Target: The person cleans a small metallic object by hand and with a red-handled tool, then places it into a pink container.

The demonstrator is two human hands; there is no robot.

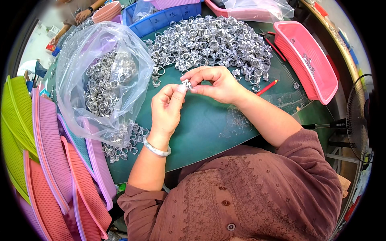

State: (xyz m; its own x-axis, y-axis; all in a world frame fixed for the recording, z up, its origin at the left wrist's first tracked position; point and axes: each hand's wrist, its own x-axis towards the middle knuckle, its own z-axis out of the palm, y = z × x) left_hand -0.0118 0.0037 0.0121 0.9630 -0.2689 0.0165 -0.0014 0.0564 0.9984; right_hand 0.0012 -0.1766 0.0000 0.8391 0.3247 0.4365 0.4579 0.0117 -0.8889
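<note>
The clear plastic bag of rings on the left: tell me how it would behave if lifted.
The clear plastic bag would probably be floppy, since its thin film is creased and wrinkled. It may feel fairly heavy, as many metallic-looking rings are heaped inside. Those rings look loose, so the load would likely shift and make the bag sag.

The green table point(209, 124) carries a heap of silvery rings point(209, 44), a ring-filled clear bag point(73, 76) left of the heap and a pink basket point(294, 67) right of it.
</note>
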